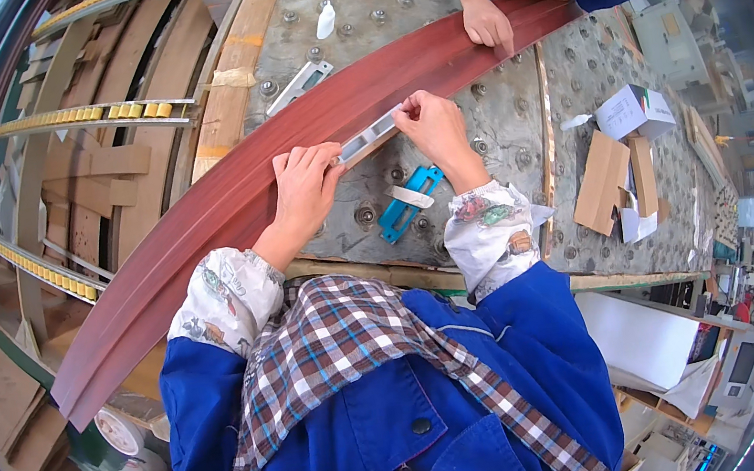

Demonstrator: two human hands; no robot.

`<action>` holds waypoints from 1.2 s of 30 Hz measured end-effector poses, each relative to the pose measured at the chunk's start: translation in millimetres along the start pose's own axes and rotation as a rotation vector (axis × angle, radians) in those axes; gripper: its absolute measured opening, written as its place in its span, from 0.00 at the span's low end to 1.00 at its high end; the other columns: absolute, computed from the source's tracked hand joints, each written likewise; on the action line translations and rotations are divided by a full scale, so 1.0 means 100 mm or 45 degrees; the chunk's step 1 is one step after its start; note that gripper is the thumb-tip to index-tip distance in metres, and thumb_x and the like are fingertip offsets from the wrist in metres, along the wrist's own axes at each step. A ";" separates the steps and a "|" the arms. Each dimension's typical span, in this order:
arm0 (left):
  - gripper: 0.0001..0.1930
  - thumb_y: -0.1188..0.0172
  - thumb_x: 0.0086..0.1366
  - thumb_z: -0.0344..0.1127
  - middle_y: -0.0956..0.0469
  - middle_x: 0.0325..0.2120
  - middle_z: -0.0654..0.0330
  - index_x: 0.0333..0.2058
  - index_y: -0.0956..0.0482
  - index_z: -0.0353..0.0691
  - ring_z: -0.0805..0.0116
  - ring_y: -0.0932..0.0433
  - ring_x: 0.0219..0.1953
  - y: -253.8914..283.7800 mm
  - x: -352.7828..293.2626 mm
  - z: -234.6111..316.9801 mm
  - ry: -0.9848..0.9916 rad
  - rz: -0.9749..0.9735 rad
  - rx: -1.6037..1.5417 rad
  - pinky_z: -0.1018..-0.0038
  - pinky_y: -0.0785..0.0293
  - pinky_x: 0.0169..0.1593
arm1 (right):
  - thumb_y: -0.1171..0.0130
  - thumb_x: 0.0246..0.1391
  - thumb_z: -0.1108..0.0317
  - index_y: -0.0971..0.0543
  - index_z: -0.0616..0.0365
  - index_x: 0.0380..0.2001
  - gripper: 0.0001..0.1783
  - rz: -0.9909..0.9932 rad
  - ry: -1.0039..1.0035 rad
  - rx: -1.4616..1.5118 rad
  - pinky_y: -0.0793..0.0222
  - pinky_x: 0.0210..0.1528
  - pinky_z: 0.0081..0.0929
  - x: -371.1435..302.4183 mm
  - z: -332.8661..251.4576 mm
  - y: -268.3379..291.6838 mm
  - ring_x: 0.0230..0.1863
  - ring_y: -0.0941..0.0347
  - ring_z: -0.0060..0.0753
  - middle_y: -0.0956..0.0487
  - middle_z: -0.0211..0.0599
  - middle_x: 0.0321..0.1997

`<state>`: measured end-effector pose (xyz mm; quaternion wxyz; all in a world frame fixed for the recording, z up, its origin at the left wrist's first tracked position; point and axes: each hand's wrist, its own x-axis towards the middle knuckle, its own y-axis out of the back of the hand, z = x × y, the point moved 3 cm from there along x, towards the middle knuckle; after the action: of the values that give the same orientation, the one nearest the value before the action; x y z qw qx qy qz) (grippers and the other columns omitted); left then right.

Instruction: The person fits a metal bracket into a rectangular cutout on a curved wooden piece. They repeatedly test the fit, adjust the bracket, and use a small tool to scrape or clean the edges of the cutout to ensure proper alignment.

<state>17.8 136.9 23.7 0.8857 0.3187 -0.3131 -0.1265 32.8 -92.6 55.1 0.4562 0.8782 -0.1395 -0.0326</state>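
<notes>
A long reddish-brown grooved profile (201, 217) lies across the table. Against its near edge sits a narrow grey slotted fitting (369, 138), held between my two hands. My left hand (305, 186) has its fingers closed on the left end, resting partly on the profile. At the opposite end, my right hand (439, 130) pinches the fitting between thumb and fingers. Just nearer to me on the table lies a blue slotted plate (402, 219), with a pale strip (411, 197) across it. A similar grey fitting (300, 86) lies beyond the profile.
Ball rollers stud the metal table (497, 132). A co-worker's hand (487, 24) touches the profile's far right end. A small white bottle (326, 20) lies at the back. A white box (634, 111) and opened cardboard (601, 185) are on the right; a roller rack (90, 117) stands left.
</notes>
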 end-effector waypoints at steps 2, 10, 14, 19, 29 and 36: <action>0.13 0.35 0.59 0.33 0.20 0.41 0.68 0.44 0.23 0.45 0.67 0.26 0.39 -0.05 0.05 0.01 -0.020 -0.023 0.007 0.67 0.40 0.49 | 0.35 0.46 0.63 0.18 0.62 0.28 0.12 0.014 -0.010 0.200 0.25 0.34 0.35 -0.02 -0.05 0.04 0.27 0.20 0.39 0.18 0.42 0.24; 0.09 0.35 0.59 0.31 0.19 0.40 0.64 0.40 0.20 0.44 0.65 0.24 0.39 -0.11 0.13 -0.04 0.017 0.085 -0.111 0.68 0.37 0.48 | 0.32 0.46 0.67 0.18 0.64 0.26 0.10 -0.185 -0.209 0.808 0.29 0.30 0.21 0.22 0.29 -0.02 0.25 0.25 0.18 0.18 0.31 0.24; 0.06 0.35 0.59 0.31 0.18 0.38 0.63 0.36 0.20 0.43 0.64 0.24 0.38 -0.14 0.14 -0.07 0.085 0.082 -0.139 0.69 0.36 0.46 | 0.31 0.47 0.63 0.17 0.64 0.28 0.14 -0.245 -0.252 0.630 0.28 0.32 0.24 0.24 0.45 -0.17 0.26 0.23 0.22 0.17 0.34 0.24; 0.05 0.35 0.59 0.31 0.17 0.38 0.64 0.35 0.20 0.42 0.65 0.24 0.38 -0.15 0.15 -0.04 0.109 0.098 -0.088 0.69 0.36 0.45 | 0.32 0.48 0.57 0.16 0.61 0.30 0.16 -0.202 -0.208 0.394 0.25 0.36 0.30 0.23 0.46 -0.23 0.29 0.19 0.32 0.16 0.39 0.26; 0.05 0.35 0.58 0.30 0.21 0.39 0.63 0.34 0.19 0.42 0.63 0.25 0.39 -0.18 0.10 0.00 -0.029 0.115 0.030 0.67 0.37 0.45 | 0.33 0.48 0.55 0.16 0.54 0.31 0.14 -0.186 -0.189 0.070 0.25 0.40 0.40 0.18 0.25 -0.13 0.36 0.19 0.44 0.16 0.39 0.30; 0.06 0.33 0.56 0.29 0.23 0.36 0.64 0.33 0.19 0.42 0.62 0.26 0.40 -0.17 0.09 0.01 0.006 0.111 0.030 0.66 0.37 0.45 | 0.33 0.50 0.56 0.17 0.54 0.30 0.13 -0.097 -0.139 0.107 0.25 0.38 0.39 0.09 0.21 -0.13 0.35 0.19 0.43 0.16 0.38 0.29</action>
<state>23.5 119.0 17.9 0.8872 0.3157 -0.3260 -0.0835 40.7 -104.9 33.1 0.4093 0.8982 -0.1318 -0.0919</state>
